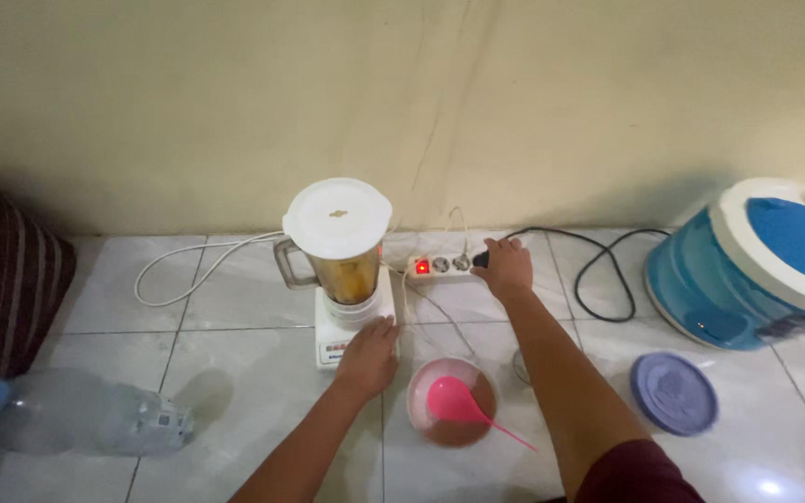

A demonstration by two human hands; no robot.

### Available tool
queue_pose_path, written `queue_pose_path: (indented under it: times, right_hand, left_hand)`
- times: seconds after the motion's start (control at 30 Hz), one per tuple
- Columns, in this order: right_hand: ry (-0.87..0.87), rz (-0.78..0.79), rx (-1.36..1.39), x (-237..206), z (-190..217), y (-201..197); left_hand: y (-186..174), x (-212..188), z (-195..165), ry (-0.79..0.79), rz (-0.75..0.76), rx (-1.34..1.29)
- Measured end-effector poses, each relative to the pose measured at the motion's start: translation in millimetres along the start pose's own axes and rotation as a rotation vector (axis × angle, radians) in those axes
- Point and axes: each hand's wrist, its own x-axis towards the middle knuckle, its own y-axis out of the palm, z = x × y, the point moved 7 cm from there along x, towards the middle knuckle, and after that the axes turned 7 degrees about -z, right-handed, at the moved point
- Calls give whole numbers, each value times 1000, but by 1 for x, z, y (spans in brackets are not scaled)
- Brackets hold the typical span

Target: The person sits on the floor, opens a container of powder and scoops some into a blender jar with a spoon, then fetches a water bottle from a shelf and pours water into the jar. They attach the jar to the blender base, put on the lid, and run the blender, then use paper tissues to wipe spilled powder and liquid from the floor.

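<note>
Both arms stretch forward over the tiled floor (235, 391). The left hand (367, 357) lies palm down on the front of the blender's white base (351, 326), fingers spread a little and resting against it rather than wrapped round anything. The right hand (505, 267) reaches further, right out to the wall, and its fingers close on the black plug (483, 258) at the end of the white power strip (442, 266). The arm is nearly straight, a dark red sleeve showing at the bottom edge.

The blender stands upright between the hands and the wall, one clear jug (342, 267) with a grey handle on the left, something yellowish inside, and a round white lid (337, 218) on top. The strip sits just right of it against the wall, and one red light glows at its left end.

Counting up: one blender, one power strip, two cords, a white one (179, 270) looping left and a black one (607, 270) curling right towards one blue and white rice cooker (757, 265). One pink bowl (421, 396) lies between the forearms with one pink ladle (463, 405) in it. One purple lid (674, 392) rests flat at right, and one clear plastic bottle (86, 410) lies on its side at left.
</note>
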Motion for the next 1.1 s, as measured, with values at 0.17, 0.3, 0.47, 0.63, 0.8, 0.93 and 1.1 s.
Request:
queue_pose_path:
  times: [0.17, 0.3, 0.47, 0.63, 0.8, 0.93, 1.1]
  right_hand:
    - [-46, -90, 103, -36, 17, -54]
    - [-139, -102, 208, -87, 50, -81]
    - [-183, -94, 320, -150, 90, -103]
    - [-201, -103, 459, -205, 116, -115]
    - [-173, -87, 432, -253, 139, -118]
    - [-201, -130, 396, -283, 159, -126]
    - [-225, -91, 415, -299, 169, -126]
  left_hand:
    - [-44, -7, -46, 22, -114, -74]
    - [-78, -36, -69, 10, -192, -236]
    - [-102, -79, -83, -1, -203, -240]
    - [-125, -119, -84, 5, -243, -215]
    - [-133, -153, -83, 10, -186, -159]
    - [-130, -174, -87, -18, -85, -28]
    - [-130, -187, -86, -59, -58, -22]
